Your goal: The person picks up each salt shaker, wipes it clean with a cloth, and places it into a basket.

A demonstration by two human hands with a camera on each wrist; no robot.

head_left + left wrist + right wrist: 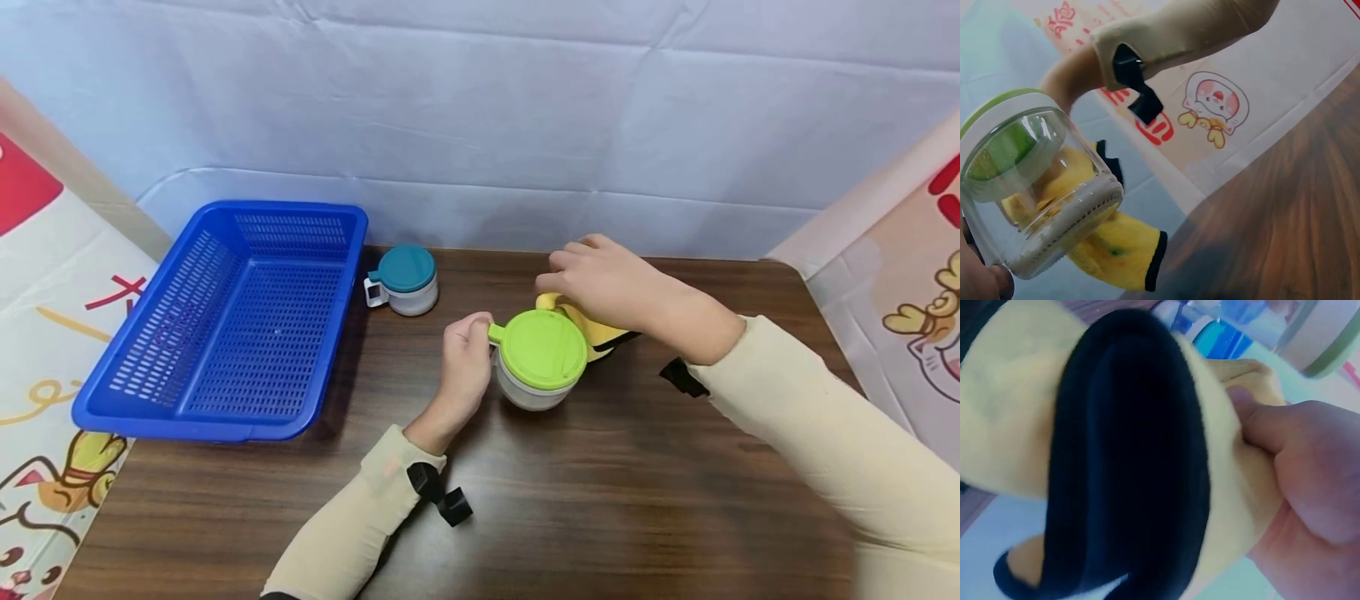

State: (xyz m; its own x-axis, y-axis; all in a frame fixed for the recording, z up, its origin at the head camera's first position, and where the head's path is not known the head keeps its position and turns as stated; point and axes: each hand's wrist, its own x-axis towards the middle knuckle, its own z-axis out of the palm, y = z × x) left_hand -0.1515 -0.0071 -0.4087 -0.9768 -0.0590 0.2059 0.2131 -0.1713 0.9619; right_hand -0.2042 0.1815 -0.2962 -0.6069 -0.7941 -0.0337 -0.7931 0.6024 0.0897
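A clear jar with a lime-green lid is held by its side handle in my left hand. The left wrist view shows the transparent wall of this jar tilted, with yellow showing through it. My right hand grips a yellow cloth with black edging, just behind and right of the jar. Up close in the right wrist view, the thumb presses on the folded cloth, whose black border curves round a dark fold. Part of the cloth hangs below the jar in the left wrist view.
A second jar with a teal lid stands upright near the back edge of the wooden table. To its left sits a blue perforated basket. Pale sheeting rises behind the table, and printed sheets hang at both sides.
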